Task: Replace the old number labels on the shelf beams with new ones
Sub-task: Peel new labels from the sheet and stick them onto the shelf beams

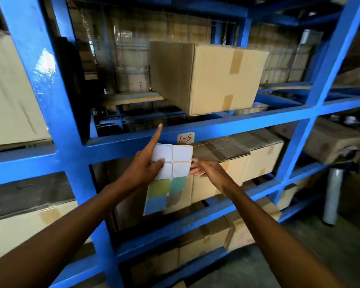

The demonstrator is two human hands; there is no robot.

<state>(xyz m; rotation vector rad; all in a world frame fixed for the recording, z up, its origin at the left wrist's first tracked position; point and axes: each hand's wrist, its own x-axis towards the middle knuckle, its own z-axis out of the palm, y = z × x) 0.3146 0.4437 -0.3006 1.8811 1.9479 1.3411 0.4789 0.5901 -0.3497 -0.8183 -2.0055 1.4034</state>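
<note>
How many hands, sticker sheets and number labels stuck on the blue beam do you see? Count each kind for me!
Hands: 2, left hand and right hand
Sticker sheet: 1, held in the left hand
Number label on the blue beam: 1, marked 1-5
Total: 4

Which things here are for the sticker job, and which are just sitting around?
For the job:
- label sheet, held in the left hand
- right hand at the sheet's edge
- old 1-5 label
- blue beam

Just sitting there:
- big cardboard box
- stacked boxes
</note>
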